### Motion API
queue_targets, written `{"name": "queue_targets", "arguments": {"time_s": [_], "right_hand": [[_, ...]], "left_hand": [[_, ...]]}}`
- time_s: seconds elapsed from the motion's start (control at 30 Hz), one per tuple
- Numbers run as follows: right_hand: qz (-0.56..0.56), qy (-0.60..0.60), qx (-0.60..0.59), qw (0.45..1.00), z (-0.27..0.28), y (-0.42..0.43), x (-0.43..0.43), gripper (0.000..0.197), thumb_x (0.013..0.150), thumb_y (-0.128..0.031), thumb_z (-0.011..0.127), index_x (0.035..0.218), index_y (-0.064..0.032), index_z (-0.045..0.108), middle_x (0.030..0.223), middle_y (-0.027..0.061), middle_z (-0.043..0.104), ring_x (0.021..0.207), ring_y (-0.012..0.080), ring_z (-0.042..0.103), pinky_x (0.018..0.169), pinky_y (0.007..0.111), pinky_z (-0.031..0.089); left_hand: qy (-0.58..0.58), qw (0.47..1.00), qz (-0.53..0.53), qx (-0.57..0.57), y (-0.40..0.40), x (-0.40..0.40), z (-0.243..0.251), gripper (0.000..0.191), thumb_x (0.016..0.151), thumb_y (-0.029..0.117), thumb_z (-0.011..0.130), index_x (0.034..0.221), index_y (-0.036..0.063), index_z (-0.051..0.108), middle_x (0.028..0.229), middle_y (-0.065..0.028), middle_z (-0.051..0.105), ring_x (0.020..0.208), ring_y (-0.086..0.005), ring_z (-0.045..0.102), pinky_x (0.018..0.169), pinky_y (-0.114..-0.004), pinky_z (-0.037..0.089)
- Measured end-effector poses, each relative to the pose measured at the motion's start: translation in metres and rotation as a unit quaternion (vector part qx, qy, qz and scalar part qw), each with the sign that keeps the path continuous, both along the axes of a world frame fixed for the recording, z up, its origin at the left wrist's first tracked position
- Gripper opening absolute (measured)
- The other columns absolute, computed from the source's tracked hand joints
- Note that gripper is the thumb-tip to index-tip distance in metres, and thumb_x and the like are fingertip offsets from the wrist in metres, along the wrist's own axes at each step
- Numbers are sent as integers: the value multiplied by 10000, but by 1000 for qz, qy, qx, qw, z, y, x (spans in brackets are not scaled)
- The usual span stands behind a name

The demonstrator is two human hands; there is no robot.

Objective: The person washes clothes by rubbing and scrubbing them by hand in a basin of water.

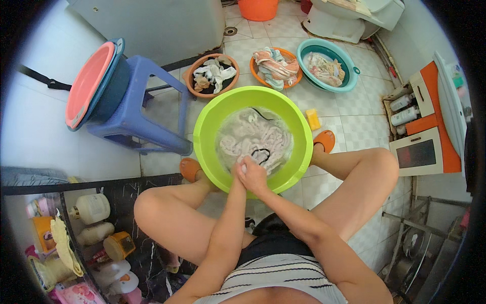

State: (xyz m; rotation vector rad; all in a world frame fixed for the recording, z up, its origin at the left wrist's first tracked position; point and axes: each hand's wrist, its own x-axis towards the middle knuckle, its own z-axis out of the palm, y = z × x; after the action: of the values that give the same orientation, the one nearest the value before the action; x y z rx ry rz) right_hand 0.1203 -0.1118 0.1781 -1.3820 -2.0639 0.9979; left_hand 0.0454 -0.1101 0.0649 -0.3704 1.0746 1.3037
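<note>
A large lime-green plastic basin (pixel 207 125) stands on the floor between my knees. In its soapy water lies a bunched pale, whitish cloth (pixel 265 133) with dark cords. My left hand (pixel 238 169) and my right hand (pixel 252 173) are pressed together over the basin's near side. Their fingers are closed around a bit of the pale cloth, little of which shows between them. A black cord loop (pixel 261 154) lies just beyond the right hand.
A blue plastic stool (pixel 159 133) at the left holds stacked basins (pixel 91 83). Beyond the green basin stand a brown basin (pixel 187 78), an orange basket (pixel 254 74) and a teal basin (pixel 351 62), all holding cloth. Yellow soap (pixel 313 119) lies right, on the tiles.
</note>
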Motion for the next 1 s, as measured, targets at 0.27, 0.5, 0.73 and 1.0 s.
{"name": "queue_targets", "arguments": {"time_s": [0.27,0.5,0.73,1.0], "right_hand": [[-19,-24,-141,989,-60,97,72,308,763,-327,594,897,-50,615,847,192,640,839,325,615,725,395,473],[136,190,-192,953,-13,95,47,289,760,-294,630,842,-24,571,645,56,562,626,149,532,571,303,421],[103,209,-330,914,-22,89,60,324,786,-339,659,961,-72,599,784,3,574,730,95,489,630,269,410],[109,-67,-132,983,-118,86,93,517,650,-212,691,1127,-65,558,970,104,625,885,196,565,777,297,421]], "left_hand": [[377,881,-283,34,12,5,78,570,775,260,609,1268,38,430,1226,-107,497,1075,-236,507,900,-350,405],[481,791,-343,158,13,3,107,499,645,102,684,1113,10,538,1032,-117,612,924,-188,576,800,-344,439],[500,803,-300,120,11,-9,140,400,649,27,678,1032,-9,570,893,-58,640,762,-132,603,665,-268,486],[395,898,-55,188,9,-17,155,373,689,8,648,1039,-51,536,936,-92,618,826,-165,602,700,-277,488]]}}
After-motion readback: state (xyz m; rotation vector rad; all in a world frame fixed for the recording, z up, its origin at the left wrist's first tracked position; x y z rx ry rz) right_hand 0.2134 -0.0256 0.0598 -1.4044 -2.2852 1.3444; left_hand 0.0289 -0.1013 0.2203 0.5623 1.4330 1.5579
